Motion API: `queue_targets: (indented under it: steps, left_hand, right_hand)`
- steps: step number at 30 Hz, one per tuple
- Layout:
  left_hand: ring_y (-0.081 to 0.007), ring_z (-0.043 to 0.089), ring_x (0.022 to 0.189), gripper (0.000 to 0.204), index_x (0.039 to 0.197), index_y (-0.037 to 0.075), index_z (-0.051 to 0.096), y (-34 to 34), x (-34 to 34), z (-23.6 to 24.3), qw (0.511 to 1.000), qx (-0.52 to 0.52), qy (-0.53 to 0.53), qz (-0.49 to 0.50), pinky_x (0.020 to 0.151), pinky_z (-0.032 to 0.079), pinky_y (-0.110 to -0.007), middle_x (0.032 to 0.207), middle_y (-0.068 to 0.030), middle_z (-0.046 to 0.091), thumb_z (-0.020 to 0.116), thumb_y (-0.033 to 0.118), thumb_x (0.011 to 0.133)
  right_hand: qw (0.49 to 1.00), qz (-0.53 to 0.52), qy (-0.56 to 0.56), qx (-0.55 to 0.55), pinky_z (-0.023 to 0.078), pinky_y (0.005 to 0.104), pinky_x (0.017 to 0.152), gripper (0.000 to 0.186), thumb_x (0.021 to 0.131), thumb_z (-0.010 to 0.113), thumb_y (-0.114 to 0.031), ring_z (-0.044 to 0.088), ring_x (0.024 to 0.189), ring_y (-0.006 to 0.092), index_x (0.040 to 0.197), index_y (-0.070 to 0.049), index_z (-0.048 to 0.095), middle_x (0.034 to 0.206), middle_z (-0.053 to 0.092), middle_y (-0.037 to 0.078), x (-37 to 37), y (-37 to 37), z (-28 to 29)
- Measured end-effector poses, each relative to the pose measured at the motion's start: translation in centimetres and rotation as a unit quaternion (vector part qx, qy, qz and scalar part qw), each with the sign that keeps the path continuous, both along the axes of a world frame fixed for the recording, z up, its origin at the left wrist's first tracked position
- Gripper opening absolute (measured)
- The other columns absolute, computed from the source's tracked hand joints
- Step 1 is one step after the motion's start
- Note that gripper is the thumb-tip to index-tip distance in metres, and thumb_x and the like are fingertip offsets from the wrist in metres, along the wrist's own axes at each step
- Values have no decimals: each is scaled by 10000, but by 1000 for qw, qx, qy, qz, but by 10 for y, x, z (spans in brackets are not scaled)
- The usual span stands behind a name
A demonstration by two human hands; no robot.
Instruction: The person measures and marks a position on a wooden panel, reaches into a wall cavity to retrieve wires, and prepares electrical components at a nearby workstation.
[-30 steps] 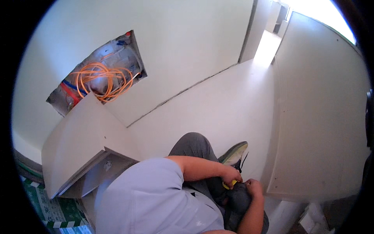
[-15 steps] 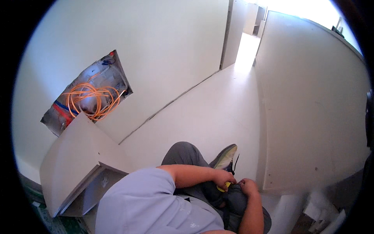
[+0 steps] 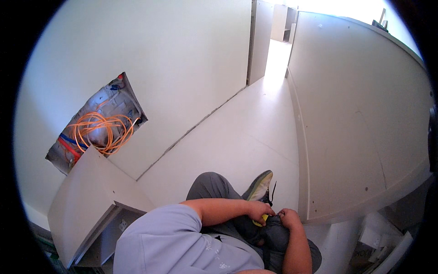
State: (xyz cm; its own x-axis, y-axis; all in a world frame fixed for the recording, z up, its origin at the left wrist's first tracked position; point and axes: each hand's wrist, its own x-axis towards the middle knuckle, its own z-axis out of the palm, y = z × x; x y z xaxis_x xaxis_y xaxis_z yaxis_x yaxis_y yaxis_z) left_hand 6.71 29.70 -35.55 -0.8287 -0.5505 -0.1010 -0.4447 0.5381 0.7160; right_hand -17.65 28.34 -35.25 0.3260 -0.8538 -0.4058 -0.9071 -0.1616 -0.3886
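My left hand (image 3: 260, 211) is closed around a small yellow object (image 3: 261, 221) over my bent leg; its kind is mostly hidden by the fingers. Close beside it, my right hand (image 3: 289, 218) has its fingers bent in a pinch against the grey trouser leg (image 3: 276, 234). What those fingertips hold, if anything, is too small to make out. The two hands almost meet. Just beyond them is my shoe (image 3: 259, 186), with a dark lace sticking up.
A white panelled cabinet (image 3: 98, 196) stands at my left, below a wall cutout with coiled orange cable (image 3: 102, 132) and red and blue conduits. A large pale panel (image 3: 356, 109) rises on the right. Pale floor (image 3: 237, 141) runs between toward a bright gap. Boxes (image 3: 372, 239) lie lower right.
The view has shifted slightly, so wall and panel sit a little further left. Both hands stay together over the leg, the left still on the yellow object.
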Motion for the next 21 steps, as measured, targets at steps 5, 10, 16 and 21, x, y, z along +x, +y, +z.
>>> queue_targets:
  steps: [5, 10, 16, 21]
  left_hand:
    - [-403, 609, 1182, 742, 1395, 69, 562, 0, 2, 4, 1000, 4, 4, 2, 1003, 497, -475, 1279, -189, 640, 854, 326, 764]
    - [-399, 610, 1185, 748, 1399, 67, 559, 0, 2, 10, 1000, 8, 1, 3, 1001, 501, -469, 1279, -184, 640, 857, 328, 764]
    - [-398, 611, 1182, 751, 1404, 72, 552, -1, 2, 4, 1000, 7, 6, 3, 998, 502, -466, 1272, -187, 640, 855, 334, 769]
    - [-397, 612, 1182, 745, 1406, 74, 549, 0, 1, 4, 1000, -2, -6, 2, 997, 501, -470, 1271, -189, 638, 847, 339, 776]
  right_hand:
    - [1000, -11, 1, 5, 532, 471, 944, 242, 933, 649, -265, 683, 1049, 384, 1078, -114, 772, 1085, 734, 187, 3, 1, 8]
    - [1000, -4, 2, 10, 533, 465, 946, 232, 944, 647, -257, 682, 1055, 378, 1082, -118, 771, 1095, 734, 179, 3, 0, 8]
    - [1000, -6, -3, 16, 534, 458, 943, 238, 945, 644, -250, 687, 1053, 370, 1100, -115, 766, 1088, 737, 175, 3, 0, 7]
    - [1000, -11, -9, 4, 536, 454, 945, 259, 930, 645, -255, 689, 1053, 372, 1102, -104, 765, 1096, 737, 175, 3, 0, 5]
